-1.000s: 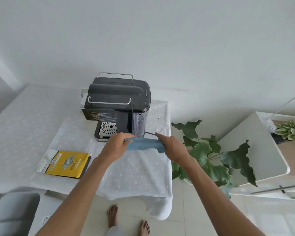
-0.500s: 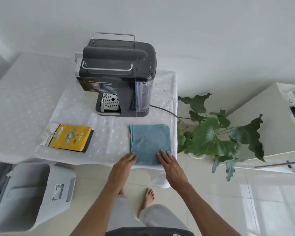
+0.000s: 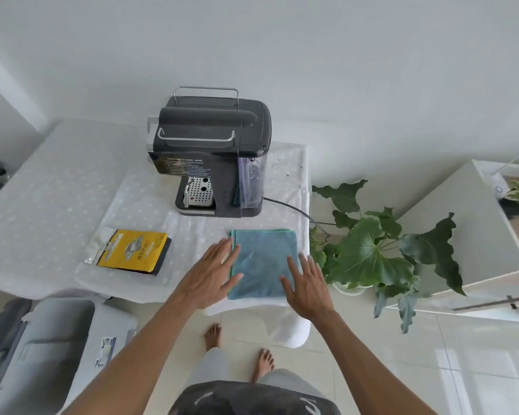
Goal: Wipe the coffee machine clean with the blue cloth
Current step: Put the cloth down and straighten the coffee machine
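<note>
The dark grey coffee machine point(image 3: 210, 151) stands at the back of the table, with a metal rail on top and a clear water tank on its right side. In front of it the blue cloth point(image 3: 262, 259) lies folded flat on the white tablecloth near the table's front right corner. My left hand point(image 3: 213, 275) is spread flat at the cloth's left edge, fingers apart, thumb lying on the cloth. My right hand point(image 3: 307, 284) is spread over the cloth's lower right part. Neither hand grips anything.
A yellow and black coffee pouch point(image 3: 131, 253) lies left of the cloth. The machine's black cable point(image 3: 294, 208) runs off the table's right edge toward a large-leaved plant point(image 3: 372, 253). A grey bin point(image 3: 42, 348) stands at lower left, a white cabinet point(image 3: 468, 223) at right.
Both hands held the cloth up in front of the machine, then laid it flat on the table. Since then they have slid forward along the cloth's sides with fingers spread.
</note>
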The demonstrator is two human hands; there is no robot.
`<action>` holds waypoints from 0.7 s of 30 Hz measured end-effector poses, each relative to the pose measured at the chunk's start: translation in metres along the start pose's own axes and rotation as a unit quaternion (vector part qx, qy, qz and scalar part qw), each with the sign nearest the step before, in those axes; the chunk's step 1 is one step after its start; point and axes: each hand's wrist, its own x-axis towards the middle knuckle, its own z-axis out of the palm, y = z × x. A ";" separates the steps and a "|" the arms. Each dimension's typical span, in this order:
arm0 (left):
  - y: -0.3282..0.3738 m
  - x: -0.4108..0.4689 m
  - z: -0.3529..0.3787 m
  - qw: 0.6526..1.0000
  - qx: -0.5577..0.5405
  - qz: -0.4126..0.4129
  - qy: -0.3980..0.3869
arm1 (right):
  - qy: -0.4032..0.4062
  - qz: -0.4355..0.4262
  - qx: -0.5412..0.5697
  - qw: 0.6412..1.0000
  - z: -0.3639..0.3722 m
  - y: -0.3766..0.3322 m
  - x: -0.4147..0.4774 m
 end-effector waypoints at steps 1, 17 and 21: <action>-0.004 0.007 -0.018 0.999 0.020 0.019 0.023 | 0.016 0.010 -0.004 1.000 -0.012 0.000 0.005; -0.095 0.134 -0.195 0.985 0.100 0.049 0.132 | 0.219 0.042 0.044 0.974 -0.175 -0.111 0.101; -0.137 0.169 -0.221 0.992 -0.022 0.047 0.118 | 0.296 0.116 0.124 0.940 -0.183 -0.169 0.115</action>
